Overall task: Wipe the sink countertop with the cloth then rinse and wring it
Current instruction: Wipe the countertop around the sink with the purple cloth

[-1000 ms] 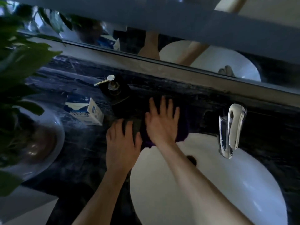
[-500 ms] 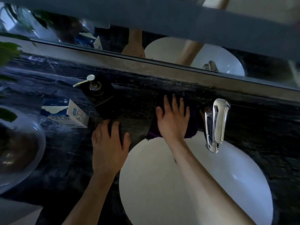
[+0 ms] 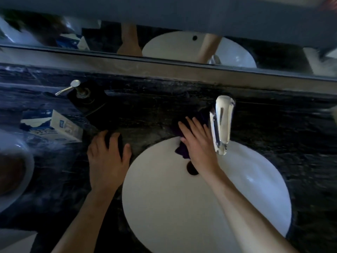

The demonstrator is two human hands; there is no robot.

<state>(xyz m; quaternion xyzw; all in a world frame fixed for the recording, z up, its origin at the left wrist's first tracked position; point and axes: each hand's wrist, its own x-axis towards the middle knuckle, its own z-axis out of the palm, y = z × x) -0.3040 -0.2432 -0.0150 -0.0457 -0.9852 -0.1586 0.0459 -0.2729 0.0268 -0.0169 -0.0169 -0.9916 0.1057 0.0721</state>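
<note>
— Behind the basin, just left of the faucet [image 3: 221,123], that's where the right hand [image 3: 197,143] is. It lies flat on the cloth [image 3: 182,152], palm down, fingers [image 3: 193,125] stretched out and a little spread, pressing rather than gripping.

— And the cloth, where does it sit exactly?

— Dark purple, hard to see against the dark marbled surface [image 3: 273,136]. Most of it is under the hand, on the strip between the sink [image 3: 182,207] and the back wall. One corner hangs over the white rim into the bowl, just above the overflow hole [image 3: 191,168].

— Is the hand touching the faucet?

— Right beside it. I cannot tell whether it touches.

— The other hand?

— The left hand [image 3: 107,161] rests on the surface at the left edge of the sink, fingers loosely curled, holding nothing that I can make out. It's well apart from the cloth.

— Anything else on that side?

— A dark soap dispenser [image 3: 85,99] with a metal pump stands toward the back. Near it, further left, a blue and white carton [image 3: 54,126] lies on its side. At the far left edge there's part of a white bowl [image 3: 21,172], blurred. The mirror [image 3: 164,42] along the back shows both arms and the basin
</note>
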